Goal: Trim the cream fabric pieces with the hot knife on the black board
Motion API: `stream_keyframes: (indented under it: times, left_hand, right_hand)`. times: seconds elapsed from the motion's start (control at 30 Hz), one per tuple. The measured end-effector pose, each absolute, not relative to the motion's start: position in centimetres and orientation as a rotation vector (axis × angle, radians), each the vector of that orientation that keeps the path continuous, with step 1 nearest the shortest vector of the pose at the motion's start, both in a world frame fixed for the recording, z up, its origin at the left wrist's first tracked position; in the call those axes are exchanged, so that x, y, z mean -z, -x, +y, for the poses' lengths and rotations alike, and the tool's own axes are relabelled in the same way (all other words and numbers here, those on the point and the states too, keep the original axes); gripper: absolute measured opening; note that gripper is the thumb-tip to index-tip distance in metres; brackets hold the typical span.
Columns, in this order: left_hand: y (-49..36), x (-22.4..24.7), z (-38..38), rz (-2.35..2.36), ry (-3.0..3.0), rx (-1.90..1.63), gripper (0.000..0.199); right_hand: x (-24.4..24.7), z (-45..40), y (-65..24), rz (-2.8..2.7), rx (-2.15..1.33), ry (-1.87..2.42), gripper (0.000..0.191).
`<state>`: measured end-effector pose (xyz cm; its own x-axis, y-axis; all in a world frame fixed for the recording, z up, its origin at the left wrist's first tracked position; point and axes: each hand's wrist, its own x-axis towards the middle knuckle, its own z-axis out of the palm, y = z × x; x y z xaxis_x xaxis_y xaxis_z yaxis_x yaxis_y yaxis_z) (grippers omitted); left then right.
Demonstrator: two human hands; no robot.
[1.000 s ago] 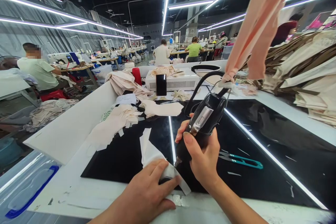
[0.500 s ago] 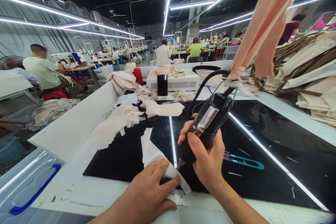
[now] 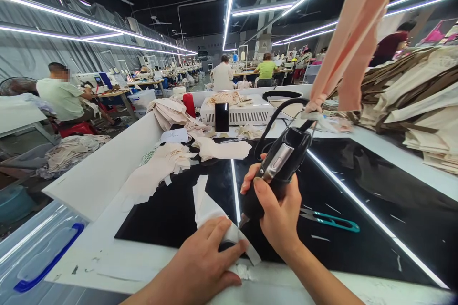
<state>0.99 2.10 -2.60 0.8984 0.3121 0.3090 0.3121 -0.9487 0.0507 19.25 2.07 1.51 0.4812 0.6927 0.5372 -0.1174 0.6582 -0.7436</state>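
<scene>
My left hand point(image 3: 209, 257) lies with its fingers spread over a white fabric piece point(image 3: 209, 205), pressing it down near the front edge of the glossy black board point(image 3: 157, 224). Wrapped in my right hand point(image 3: 281, 209) is a black corded hand tool point(image 3: 282, 162) with a silver lever along its side. Its narrow metal tip points down and left, at the fabric's right edge beside my left fingertips; whether it touches cannot be told. Peach fabric strips point(image 3: 352, 38) are tied round the tool's cord end and run upward. Right of my right hand, teal thread snips point(image 3: 332, 221) lie on the board.
Pale cut fabric pieces point(image 3: 157, 167) lie at the board's left. Behind stand a phone point(image 3: 222, 116), a white vented box point(image 3: 246, 109) and a red thread cone point(image 3: 188, 104). Stacked fabric point(image 3: 422, 90) fills the right. A white panel point(image 3: 103, 162) borders the left; people sit at sewing machines beyond.
My right hand has shifted the tool slightly left, bringing its tip to the fabric's edge. My left hand and the fabric stay nearly where they were.
</scene>
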Motion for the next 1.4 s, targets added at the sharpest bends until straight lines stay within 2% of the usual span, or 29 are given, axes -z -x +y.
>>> stream_keyframes:
  times: [0.3, 0.73, 1.07, 1.4]
  left_hand:
    - [-1.0, 3.2, 2.2, -0.489, 3.065, 0.549, 0.068]
    - [-0.8, 3.1, 2.3, -0.514, 3.110, 0.566, 0.056]
    - [-0.1, 3.0, 2.1, -0.665, 3.123, 0.559, 0.048]
    - [0.2, 3.1, 2.1, -0.617, 3.082, 0.526, 0.057]
  right_hand:
    - [-1.6, 2.5, -18.9, -0.964, -0.540, 0.728, 0.015]
    - [-1.5, 3.3, -18.5, -0.980, -0.520, 0.730, 0.013]
    - [-1.4, 2.1, -18.3, -0.917, -0.562, 0.768, 0.031]
    - [-1.4, 2.7, -18.5, -0.929, -0.551, 0.728, 0.020]
